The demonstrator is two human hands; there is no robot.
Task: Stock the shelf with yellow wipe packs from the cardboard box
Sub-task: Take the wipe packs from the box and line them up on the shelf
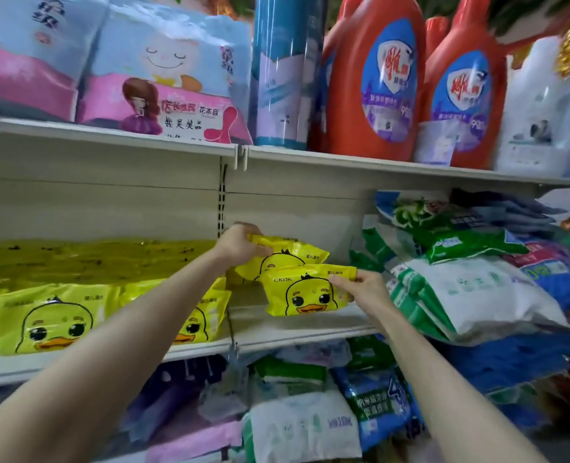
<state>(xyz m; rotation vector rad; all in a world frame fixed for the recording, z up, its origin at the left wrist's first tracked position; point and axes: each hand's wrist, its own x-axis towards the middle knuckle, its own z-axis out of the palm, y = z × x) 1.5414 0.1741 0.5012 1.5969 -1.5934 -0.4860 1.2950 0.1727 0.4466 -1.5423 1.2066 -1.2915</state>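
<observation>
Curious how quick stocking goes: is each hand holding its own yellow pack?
Yes, the left hand grips the rear pack by its top while the right hand pinches the front pack.

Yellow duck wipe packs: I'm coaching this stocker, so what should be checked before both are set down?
1. Left hand grip on rear yellow duck-printed plastic wipe pack: ok, fingers curled over its top.
2. Right hand grip on front yellow duck-printed pack: ok, pinching its right edge.
3. Bare white metal shelf space below: ok.
4. Front pack's print facing outward: ok.
5. Cardboard box supply: cannot tell, not visible.
</observation>
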